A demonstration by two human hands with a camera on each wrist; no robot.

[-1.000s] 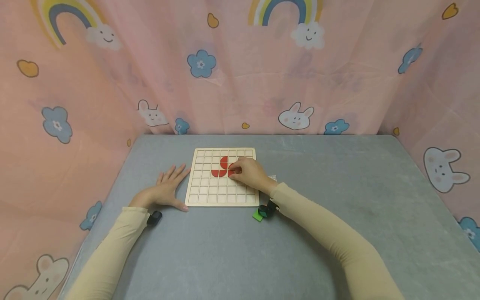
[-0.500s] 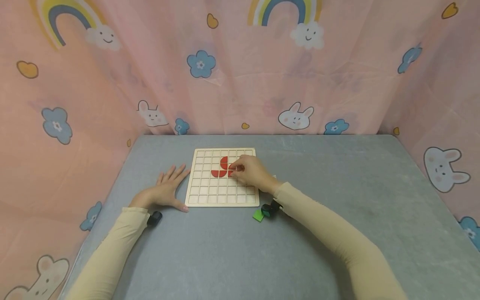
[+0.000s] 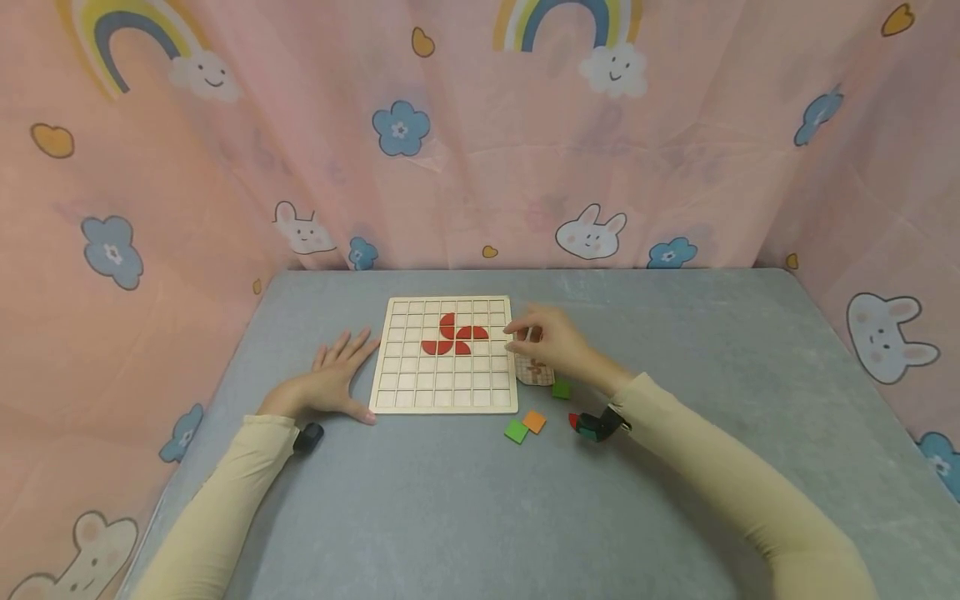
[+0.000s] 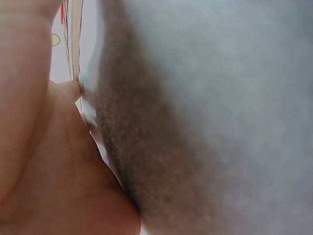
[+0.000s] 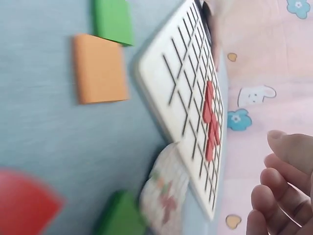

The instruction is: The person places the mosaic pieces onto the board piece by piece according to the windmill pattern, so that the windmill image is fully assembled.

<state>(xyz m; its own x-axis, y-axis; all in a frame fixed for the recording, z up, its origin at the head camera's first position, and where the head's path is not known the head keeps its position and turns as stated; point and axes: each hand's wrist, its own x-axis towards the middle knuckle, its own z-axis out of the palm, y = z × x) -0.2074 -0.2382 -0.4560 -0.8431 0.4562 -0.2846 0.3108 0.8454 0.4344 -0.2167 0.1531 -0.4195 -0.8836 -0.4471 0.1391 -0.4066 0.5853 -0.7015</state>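
My left hand (image 3: 324, 385) lies on the table with fingers spread, its fingertips and thumb at the left edge of a square wooden grid board (image 3: 405, 380). On the board several red quarter-round pieces (image 3: 444, 347) form a pinwheel. My right hand (image 3: 553, 340) hovers just past the board's right edge, holding nothing, thumb and fingertips apart. Below it lies a pattern card (image 3: 535, 372) printed with a small red figure, partly covered by the hand. The right wrist view shows the loosely bent fingers (image 5: 279, 196) beside the board (image 5: 159, 78).
A green tile (image 3: 516, 431) and an orange tile (image 3: 534, 422) lie in front of the board. Another green tile (image 3: 561, 390) is by the card, and a loose red piece (image 3: 573, 421) shows beside the right wrist camera. A pink patterned curtain (image 3: 487, 167) surrounds the grey table.
My right hand has let go of a red piece on the board and moved right, off the grid. The card, orange tile and second green tile now show. The left hand stays put.
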